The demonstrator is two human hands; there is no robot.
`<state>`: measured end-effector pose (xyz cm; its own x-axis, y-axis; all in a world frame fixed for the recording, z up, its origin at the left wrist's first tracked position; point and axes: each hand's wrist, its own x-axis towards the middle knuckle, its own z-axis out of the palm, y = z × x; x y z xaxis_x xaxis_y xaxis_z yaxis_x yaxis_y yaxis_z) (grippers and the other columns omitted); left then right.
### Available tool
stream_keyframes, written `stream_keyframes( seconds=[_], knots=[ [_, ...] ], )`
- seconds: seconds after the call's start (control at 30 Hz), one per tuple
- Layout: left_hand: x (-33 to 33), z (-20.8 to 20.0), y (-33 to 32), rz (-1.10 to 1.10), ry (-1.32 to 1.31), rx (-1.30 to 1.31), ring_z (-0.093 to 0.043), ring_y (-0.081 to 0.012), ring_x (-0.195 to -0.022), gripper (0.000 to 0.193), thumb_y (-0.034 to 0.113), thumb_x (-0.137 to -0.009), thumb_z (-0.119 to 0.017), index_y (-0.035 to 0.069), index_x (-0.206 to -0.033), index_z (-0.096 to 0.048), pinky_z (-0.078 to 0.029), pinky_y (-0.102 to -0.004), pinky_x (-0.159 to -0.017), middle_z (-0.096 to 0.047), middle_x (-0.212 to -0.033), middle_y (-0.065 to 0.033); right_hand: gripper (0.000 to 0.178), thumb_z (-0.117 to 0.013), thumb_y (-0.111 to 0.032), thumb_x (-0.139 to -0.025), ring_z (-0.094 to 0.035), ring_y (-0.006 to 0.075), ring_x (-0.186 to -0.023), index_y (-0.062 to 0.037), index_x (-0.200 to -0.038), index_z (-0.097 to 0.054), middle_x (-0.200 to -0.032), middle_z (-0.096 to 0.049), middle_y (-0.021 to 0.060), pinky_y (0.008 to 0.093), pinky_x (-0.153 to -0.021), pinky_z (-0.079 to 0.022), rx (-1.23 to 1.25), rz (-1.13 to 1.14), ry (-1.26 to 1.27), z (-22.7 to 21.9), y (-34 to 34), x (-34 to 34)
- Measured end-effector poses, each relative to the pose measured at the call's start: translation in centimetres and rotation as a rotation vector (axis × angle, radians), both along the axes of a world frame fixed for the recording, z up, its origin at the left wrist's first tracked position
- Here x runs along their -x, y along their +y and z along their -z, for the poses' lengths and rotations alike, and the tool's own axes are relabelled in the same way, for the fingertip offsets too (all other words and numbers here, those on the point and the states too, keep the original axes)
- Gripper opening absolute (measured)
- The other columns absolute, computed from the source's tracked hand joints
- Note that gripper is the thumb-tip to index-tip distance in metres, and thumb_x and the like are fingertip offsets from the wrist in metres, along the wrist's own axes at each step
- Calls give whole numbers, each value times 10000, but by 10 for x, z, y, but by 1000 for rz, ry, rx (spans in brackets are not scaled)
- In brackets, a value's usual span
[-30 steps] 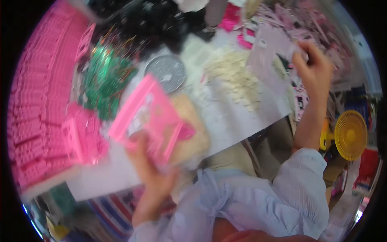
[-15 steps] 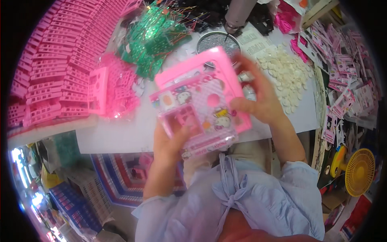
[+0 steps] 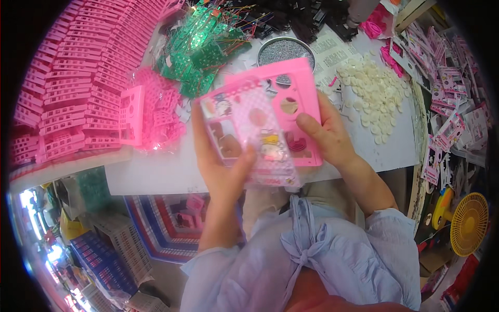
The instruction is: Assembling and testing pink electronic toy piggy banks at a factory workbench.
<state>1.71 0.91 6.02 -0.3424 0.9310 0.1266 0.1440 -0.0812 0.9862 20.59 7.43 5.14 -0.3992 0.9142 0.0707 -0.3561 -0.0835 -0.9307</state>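
Note:
My left hand (image 3: 221, 174) grips a thin printed panel (image 3: 244, 112) with cartoon figures, a round hole and a square cut-out, its thumb on the front. Through the cut-out show fingers behind it. Just behind and to the right, a pink plastic casing (image 3: 306, 78) with round openings is held tilted in my right hand (image 3: 332, 138), thumb on its front and the other fingers behind. The panel overlaps the casing's left part; whether they touch cannot be told. Beyond the casing stands a round tin (image 3: 287, 39) of small grey screws.
Rows of pink casings (image 3: 62, 99) fill the left, beside a bag of pink parts (image 3: 161, 112). Green circuit boards (image 3: 192, 65) with wires lie behind, black parts (image 3: 312, 18) farther back. White discs (image 3: 374, 99) spread at right. A yellow fan (image 3: 469, 223) stands lower right.
The panel and casing have shifted against each other, with more of the casing's openings showing. My right hand has moved lower along the casing. The hanging grey tool now shows farther right.

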Motion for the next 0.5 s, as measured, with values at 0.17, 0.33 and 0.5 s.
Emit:
stream_keyframes(
  seconds=[0.17,0.33,0.5],
  knots=[
    [3,9,1,93,351,80,-536,-268,-1083,1127,149,-676,-861,-24,-1578,-208,-480,-397,-887,-493,-1248,-148,740,-740,-264,-944,-537,152,-1220,13,-1502,-342,-1335,-536,75,316,-1023,-458,-13,-48,56,1,-10,5],
    [5,24,0,110,399,-7,-526,-277,-1088,1116,136,-692,-853,-15,-1583,-198,-477,-409,-901,-480,-1251,-151,763,-770,-251,-915,-529,160,-1243,18,-1493,-352,-1368,-526,88,329,-1036,-454,-54,-56,9,-1,-13,8],
    [2,30,-9,85,286,-1,-528,-283,-1124,1101,98,-704,-836,-14,-1586,-187,-470,-412,-961,-473,-1281,-153,781,-798,-296,-875,-614,184,-1148,12,-1464,-387,-1279,-614,121,338,-961,-500,-181,-38,-135,3,-13,9]
  ],
)
